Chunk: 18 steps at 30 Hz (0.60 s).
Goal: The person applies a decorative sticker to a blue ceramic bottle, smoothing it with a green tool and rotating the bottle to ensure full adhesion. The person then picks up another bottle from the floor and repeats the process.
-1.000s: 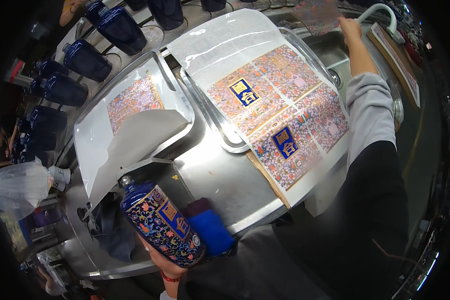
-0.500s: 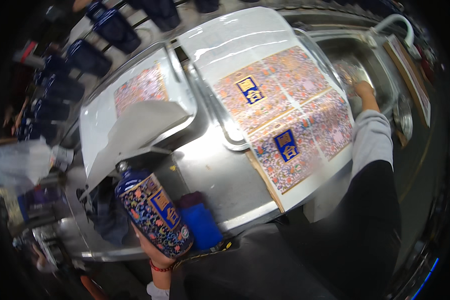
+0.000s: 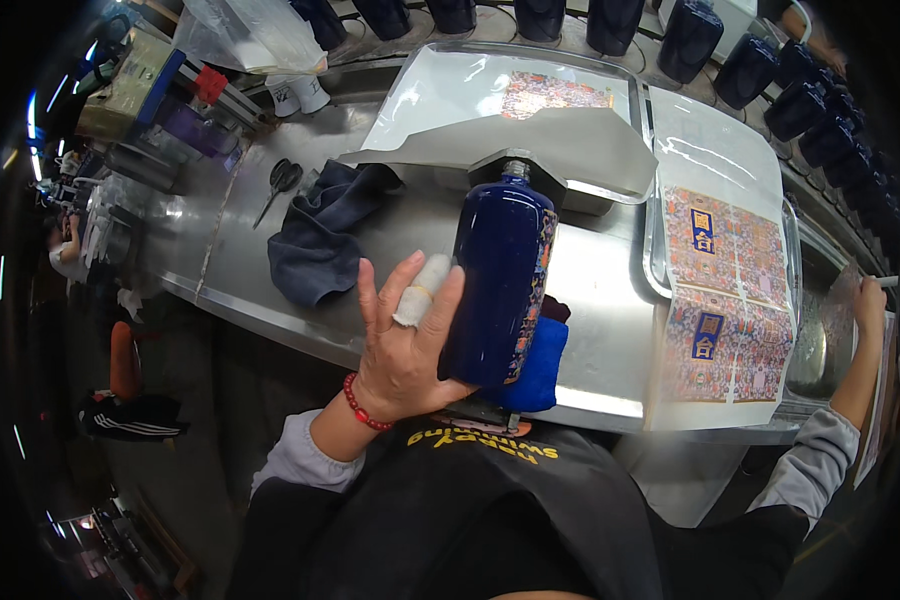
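A dark blue glazed bottle [image 3: 500, 280] with a floral decal on its right side stands or leans in front of me, its neck near a grey metal piece. My left hand [image 3: 400, 345] is beside it, fingers spread, one wrapped in a white bandage, thumb against the bottle's base. At far right my right hand [image 3: 870, 300] pinches a thin translucent decal film [image 3: 844, 292] above the sink [image 3: 815, 345]. Printed floral decal sheets [image 3: 727, 300] with blue panels lie left of the sink. A blue folded cloth [image 3: 545, 365] is behind the bottle's lower right.
A dark grey cloth [image 3: 322, 235] and black scissors [image 3: 278, 188] lie on the metal table [image 3: 370, 340]. A white tray [image 3: 450, 85] holds another decal sheet, partly covered by grey paper [image 3: 420, 145]. Several blue bottles [image 3: 690, 40] line the back. A plastic bag [image 3: 255, 35] is at upper left.
My view has turned left. The bottle's plain blue side now shows, where its decal front faced me before. My left fingers have spread; my right hand has lifted a film from the sink.
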Each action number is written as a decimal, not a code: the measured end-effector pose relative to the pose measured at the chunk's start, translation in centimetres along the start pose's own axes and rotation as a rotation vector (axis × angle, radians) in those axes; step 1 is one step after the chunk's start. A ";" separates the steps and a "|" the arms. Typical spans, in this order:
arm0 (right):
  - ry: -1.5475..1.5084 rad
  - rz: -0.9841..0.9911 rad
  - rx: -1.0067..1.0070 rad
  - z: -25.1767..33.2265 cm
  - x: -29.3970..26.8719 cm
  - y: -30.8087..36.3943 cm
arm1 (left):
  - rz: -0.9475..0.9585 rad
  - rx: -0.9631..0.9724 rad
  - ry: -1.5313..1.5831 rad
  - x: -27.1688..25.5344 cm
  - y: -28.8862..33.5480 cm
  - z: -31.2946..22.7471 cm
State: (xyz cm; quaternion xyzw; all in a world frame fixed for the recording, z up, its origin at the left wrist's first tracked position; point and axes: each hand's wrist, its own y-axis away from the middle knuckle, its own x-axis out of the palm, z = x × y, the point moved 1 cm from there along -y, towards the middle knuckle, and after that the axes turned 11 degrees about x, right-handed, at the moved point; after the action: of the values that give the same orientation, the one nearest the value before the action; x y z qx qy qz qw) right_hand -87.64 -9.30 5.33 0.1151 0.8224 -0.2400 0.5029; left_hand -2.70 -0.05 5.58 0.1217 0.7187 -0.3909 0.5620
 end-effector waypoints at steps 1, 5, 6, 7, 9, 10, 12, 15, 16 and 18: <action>-0.075 -0.089 -0.094 2.1 -3.4 0.4 | 0.006 -0.038 0.071 0.4 0.4 0.4; -0.295 -0.167 -0.293 12.3 -17.2 4.3 | -0.003 -0.008 0.100 0.9 1.7 1.4; -0.349 -0.200 -0.331 14.9 -20.6 6.0 | -0.011 0.026 0.055 0.7 1.8 1.4; -0.354 -0.161 -0.348 17.5 -23.8 7.9 | -0.011 0.040 0.056 0.5 1.8 1.4; -0.461 -0.143 -0.457 22.2 -29.8 11.7 | -0.004 0.088 -0.011 -0.1 1.5 1.0; -0.561 -0.167 -0.553 24.4 -32.4 13.6 | 0.000 0.106 -0.042 -0.4 1.3 0.9; -0.623 -0.132 -0.590 28.0 -36.8 17.0 | 0.004 0.114 0.082 -1.2 1.1 1.4; -0.773 -0.258 -0.778 32.0 -41.4 21.7 | -0.002 0.133 0.359 -3.4 0.6 3.5; -0.787 -0.270 -0.841 32.7 -42.7 23.0 | -0.035 0.151 0.423 -4.1 0.0 4.2; -0.785 -0.317 -0.941 34.0 -44.6 25.2 | -0.115 0.181 0.579 -5.6 -2.1 5.4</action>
State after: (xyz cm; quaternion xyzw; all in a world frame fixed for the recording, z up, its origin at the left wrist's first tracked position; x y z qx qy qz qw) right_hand -29.69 -2.66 24.78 -0.3382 0.6011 0.0515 0.7223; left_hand 1.77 -3.78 11.22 0.2366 0.8169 -0.4337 0.2975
